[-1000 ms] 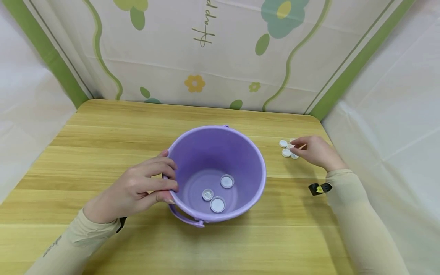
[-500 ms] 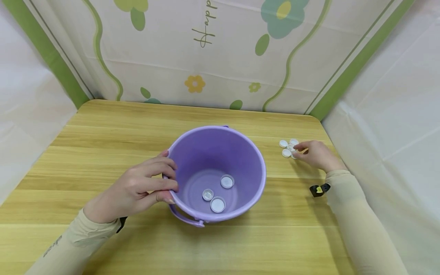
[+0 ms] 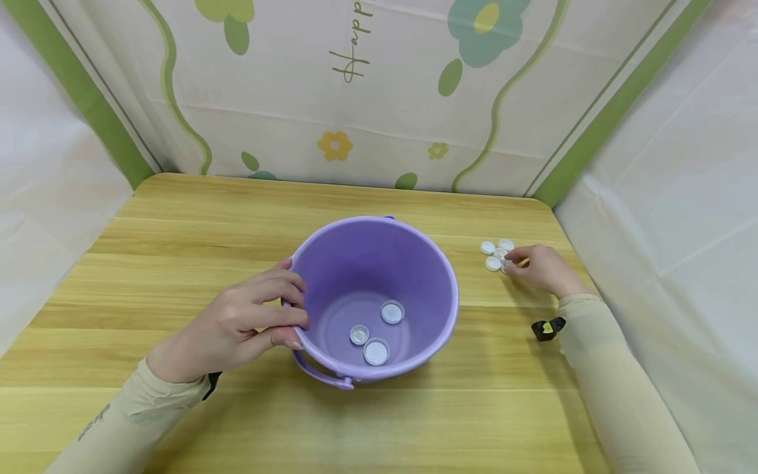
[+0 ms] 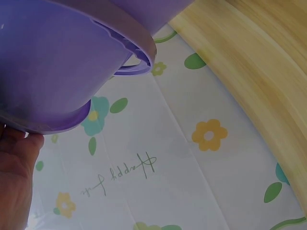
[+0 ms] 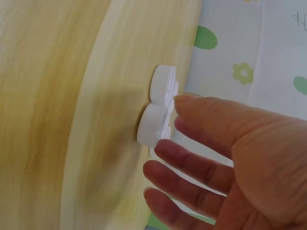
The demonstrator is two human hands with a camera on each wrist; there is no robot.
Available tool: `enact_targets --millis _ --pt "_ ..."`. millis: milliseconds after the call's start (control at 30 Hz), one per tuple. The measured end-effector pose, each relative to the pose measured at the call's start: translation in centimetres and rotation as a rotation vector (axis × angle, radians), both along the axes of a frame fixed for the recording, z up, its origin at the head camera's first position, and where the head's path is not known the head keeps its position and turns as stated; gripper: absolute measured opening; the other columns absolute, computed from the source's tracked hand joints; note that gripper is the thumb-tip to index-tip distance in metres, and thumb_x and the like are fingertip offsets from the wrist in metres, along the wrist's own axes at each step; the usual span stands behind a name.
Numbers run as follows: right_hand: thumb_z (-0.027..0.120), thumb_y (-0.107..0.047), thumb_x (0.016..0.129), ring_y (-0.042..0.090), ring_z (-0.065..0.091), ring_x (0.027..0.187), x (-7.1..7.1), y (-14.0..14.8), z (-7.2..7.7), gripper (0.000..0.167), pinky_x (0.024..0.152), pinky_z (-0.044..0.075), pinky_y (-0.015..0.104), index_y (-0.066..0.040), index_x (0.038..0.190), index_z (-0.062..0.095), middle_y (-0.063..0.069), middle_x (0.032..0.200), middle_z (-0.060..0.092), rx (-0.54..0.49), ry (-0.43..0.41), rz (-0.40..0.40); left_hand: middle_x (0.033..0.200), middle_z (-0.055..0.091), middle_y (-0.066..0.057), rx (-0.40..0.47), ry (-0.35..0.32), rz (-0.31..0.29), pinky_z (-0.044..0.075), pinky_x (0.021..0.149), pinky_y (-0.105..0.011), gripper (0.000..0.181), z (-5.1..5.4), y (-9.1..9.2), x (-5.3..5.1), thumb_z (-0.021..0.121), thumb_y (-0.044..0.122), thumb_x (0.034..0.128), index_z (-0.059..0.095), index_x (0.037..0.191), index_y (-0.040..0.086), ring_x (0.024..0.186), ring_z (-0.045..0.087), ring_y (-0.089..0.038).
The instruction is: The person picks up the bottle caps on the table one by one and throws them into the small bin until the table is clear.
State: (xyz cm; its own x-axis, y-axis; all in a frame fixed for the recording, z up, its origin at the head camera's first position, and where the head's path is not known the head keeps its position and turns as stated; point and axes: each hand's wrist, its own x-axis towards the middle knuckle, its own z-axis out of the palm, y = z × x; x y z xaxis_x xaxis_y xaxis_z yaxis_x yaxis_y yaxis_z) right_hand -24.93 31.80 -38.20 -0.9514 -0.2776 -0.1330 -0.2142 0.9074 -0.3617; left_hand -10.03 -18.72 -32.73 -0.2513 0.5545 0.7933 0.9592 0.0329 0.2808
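- Head view: the left hand (image 3: 227,322) grips the left rim of the purple bucket (image 3: 367,257), fingers curled over it. A cluster of white caps (image 3: 501,253) lies on the counter (image 3: 207,210), right of the bucket and a little toward its far side. Three clear-rimmed round pieces (image 3: 391,313) sit inside the bucket. At the cluster, the right hand (image 3: 547,270) is much the nearer; the bucket stands between the caps and the left hand.
- Left wrist view: fingertips meet the bucket's edge, with printed cloth (image 4: 163,143) beyond the bucket.
- Right wrist view: thumb and index are slightly parted just beside the caps; I cannot tell whether they pinch one. Being round, the caps show no long axis.
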Motion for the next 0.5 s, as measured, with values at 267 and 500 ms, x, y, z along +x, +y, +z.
enact_targets --millis 267,500 --pt "0.069 -0.022 0.094 0.034 0.063 0.097 -0.10 -0.07 -0.27 0.033 0.087 0.051 0.053 0.000 0.119 0.068 0.016 0.104 0.067 0.011 0.013 0.004 0.094 0.061 -0.010 -0.005 0.002 0.013 0.032 0.116 -0.050 0.023 -0.07 -0.07 0.06 0.065 0.024 0.0968 0.070 0.092 0.003 0.101 0.055 -0.027" --pt "0.069 -0.025 0.095 0.033 0.062 0.096 -0.01 0.03 -0.57 0.035 0.086 0.051 0.053 0.001 0.117 0.069 0.016 0.103 0.068 0.024 0.013 0.010 0.094 0.062 -0.011 0.001 -0.001 0.005 0.032 0.116 -0.051 0.023 -0.09 -0.04 -0.03 0.065 0.024 0.0967 0.070 0.092 0.002 0.101 0.055 -0.028"
